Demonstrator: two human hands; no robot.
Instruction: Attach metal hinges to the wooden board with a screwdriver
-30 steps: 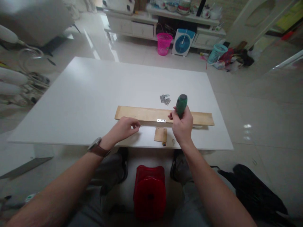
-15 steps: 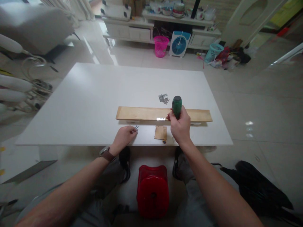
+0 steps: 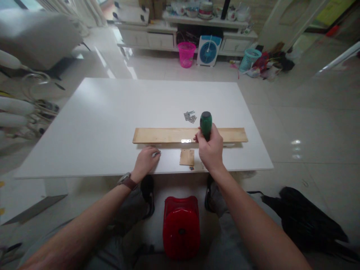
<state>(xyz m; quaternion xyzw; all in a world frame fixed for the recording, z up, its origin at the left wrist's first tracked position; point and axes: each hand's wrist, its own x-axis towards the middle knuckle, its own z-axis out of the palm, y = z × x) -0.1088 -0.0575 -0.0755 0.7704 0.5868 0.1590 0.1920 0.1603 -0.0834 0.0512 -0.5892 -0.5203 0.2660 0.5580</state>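
My right hand [image 3: 210, 148] is closed round the green handle of a screwdriver [image 3: 206, 123], held upright by the long wooden board [image 3: 160, 135]. The tool's tip is hidden behind the hand. A small silver hinge [image 3: 186, 141] sits at the board's near edge, left of that hand. My left hand [image 3: 146, 161] is closed near the table's front edge, its fingertips pinching small screws [image 3: 158, 153] that barely show. Between the hands lies a small square wood piece [image 3: 187, 157], with some tiny dark bits [image 3: 191, 168] just below it.
Several loose hinges and screws [image 3: 190, 116] lie beyond the board on the white table [image 3: 107, 112]. A red stool [image 3: 181, 228] stands between my legs. On the floor to the right is a black bag [image 3: 309, 217]. A pink basket [image 3: 186, 56] and fan [image 3: 208, 52] are farther back.
The view has shifted a little, so the table things sit farther left. My left fingers have curled in over the screws, which show less. My right hand still grips the screwdriver.
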